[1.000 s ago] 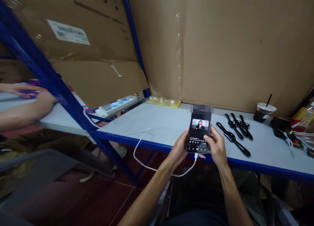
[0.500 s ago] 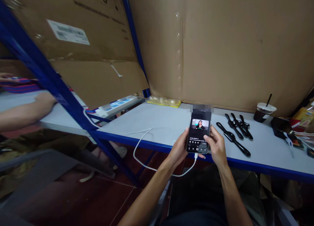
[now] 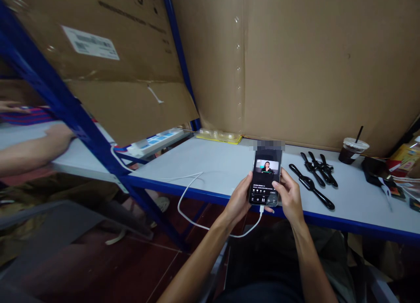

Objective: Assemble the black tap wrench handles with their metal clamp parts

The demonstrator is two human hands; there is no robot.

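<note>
A smartphone (image 3: pixel 265 176) with a lit screen is held upright over the front edge of the light grey table (image 3: pixel 216 167). My left hand (image 3: pixel 239 201) grips its left side and my right hand (image 3: pixel 288 197) grips its right side, thumb on the screen. A white charging cable (image 3: pixel 193 217) runs from the phone's bottom, loops below the table edge and goes up to a white power strip (image 3: pixel 157 141) at the left. Several black smartwatches (image 3: pixel 313 178) lie on the table just right of my right hand.
An iced coffee cup with a straw (image 3: pixel 351 149) stands at the back right beside coloured packets (image 3: pixel 402 167). Large cardboard boxes (image 3: pixel 288 62) wall the back. A blue rack post (image 3: pixel 62 97) slants at left. Another person's arm (image 3: pixel 33 149) rests on the neighbouring table.
My hands and the phone have stayed put. At far left the other person's hand has shifted over a striped item on their table.
</note>
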